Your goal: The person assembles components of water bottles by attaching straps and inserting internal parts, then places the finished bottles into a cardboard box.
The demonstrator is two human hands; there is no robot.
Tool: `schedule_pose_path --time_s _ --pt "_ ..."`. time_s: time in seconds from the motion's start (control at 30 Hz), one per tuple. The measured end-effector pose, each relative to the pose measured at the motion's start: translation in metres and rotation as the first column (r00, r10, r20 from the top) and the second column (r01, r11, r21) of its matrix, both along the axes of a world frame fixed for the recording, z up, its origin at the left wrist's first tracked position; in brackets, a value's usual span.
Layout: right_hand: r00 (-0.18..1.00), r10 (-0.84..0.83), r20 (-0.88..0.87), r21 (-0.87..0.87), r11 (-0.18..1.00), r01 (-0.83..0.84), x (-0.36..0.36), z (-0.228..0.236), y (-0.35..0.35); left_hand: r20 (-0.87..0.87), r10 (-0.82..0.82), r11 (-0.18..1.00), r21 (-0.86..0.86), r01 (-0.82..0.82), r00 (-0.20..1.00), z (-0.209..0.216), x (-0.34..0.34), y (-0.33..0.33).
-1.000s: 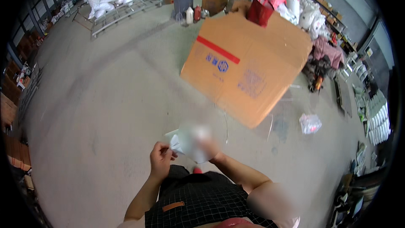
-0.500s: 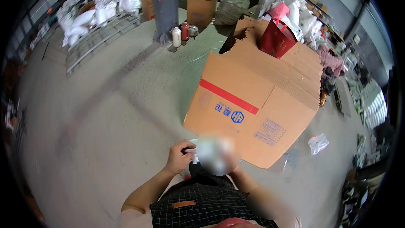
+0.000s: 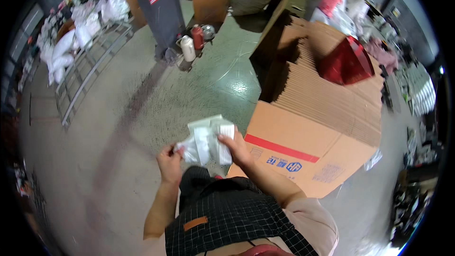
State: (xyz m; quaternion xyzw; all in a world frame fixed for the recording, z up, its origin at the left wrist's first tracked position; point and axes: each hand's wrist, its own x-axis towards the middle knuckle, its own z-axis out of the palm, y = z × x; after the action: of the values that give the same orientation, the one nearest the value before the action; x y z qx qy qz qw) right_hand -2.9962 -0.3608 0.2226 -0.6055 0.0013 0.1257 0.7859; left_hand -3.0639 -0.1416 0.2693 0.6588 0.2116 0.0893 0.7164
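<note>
Just below the middle of the frame, I see the white stack [image 3: 226, 150] held above the floor [image 3: 118, 189], the right hand [image 3: 237, 149]'s fingers clamped on it. The left hand [image 3: 169, 163]'s look pinched on crumpled white film [image 3: 189, 152], though blur leaves me unsure. Lifting seems done; setting down isn't.
</note>
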Motion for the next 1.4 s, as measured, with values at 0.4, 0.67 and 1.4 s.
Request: schedule_pose_path --time_s 0.4,0.67,1.4 --pt "0.923 -0.268 -0.277 0.285 0.894 0.345 0.421 0.013 0.042 0.157 -0.344 0.870 -0.318 0.377 0.926 -0.017 0.522 0.063" --pt "0.737 -0.511 -0.441 0.315 0.681 0.661 0.650 -0.011 -0.051 0.242 -0.502 0.750 -0.357 0.557 0.830 -0.017 0.827 -0.055" --pt "0.454 -0.723 -0.521 0.589 0.080 0.804 1.378 -0.012 -0.350 -0.012 -0.631 0.523 -0.745 0.415 0.775 -0.131 1.564 -0.217"
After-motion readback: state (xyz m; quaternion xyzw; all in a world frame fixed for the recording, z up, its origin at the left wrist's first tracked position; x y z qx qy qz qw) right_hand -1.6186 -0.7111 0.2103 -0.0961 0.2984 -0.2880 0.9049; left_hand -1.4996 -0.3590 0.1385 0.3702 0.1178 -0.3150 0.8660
